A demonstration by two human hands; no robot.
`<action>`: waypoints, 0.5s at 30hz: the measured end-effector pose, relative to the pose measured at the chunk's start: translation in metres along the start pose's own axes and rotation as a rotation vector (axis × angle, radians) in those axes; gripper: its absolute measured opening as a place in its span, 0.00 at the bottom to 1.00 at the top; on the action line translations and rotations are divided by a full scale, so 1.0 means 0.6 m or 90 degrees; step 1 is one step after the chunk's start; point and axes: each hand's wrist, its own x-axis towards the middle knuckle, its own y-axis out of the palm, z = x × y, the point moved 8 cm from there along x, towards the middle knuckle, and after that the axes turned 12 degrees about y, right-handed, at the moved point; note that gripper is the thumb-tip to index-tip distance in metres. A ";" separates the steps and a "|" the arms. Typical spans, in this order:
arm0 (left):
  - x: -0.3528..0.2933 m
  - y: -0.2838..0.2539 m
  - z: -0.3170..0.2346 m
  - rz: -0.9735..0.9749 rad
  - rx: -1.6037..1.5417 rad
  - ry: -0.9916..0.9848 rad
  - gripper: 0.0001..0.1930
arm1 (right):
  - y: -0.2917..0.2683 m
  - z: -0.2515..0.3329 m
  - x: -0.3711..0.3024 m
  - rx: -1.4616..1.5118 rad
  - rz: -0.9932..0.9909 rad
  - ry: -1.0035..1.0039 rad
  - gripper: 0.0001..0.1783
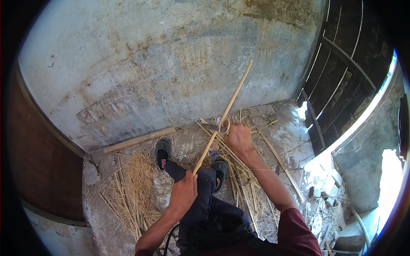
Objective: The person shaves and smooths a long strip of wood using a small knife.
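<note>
A long, pale strip of split bamboo [238, 90] slants up and to the right in front of me. My left hand [183, 194] is closed around its lower end, near my knee. Higher up, my right hand [238, 138] is closed on a knife, whose handle is mostly hidden in the fist. The knife's dark blade [209, 126] points left and crosses the strip. A thin curled shaving [226, 125] loops beside the strip at the right hand.
Straw-like shavings [143, 177] and several bamboo strips [279, 160] litter the floor around my shoes [163, 149]. A thick bamboo pole [139, 140] lies along the stained wall [171, 64]. Dark wooden boards [341, 72] stand at right, above rubble [329, 192].
</note>
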 end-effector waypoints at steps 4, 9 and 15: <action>0.000 0.006 0.000 -0.001 -0.008 0.009 0.10 | -0.005 -0.003 0.009 -0.004 -0.026 -0.024 0.15; 0.006 0.009 0.011 0.001 -0.003 0.007 0.11 | 0.013 -0.012 0.016 -0.013 -0.062 -0.021 0.11; -0.035 0.010 0.021 0.042 0.003 -0.014 0.10 | 0.005 -0.165 0.095 -0.082 -0.146 0.155 0.07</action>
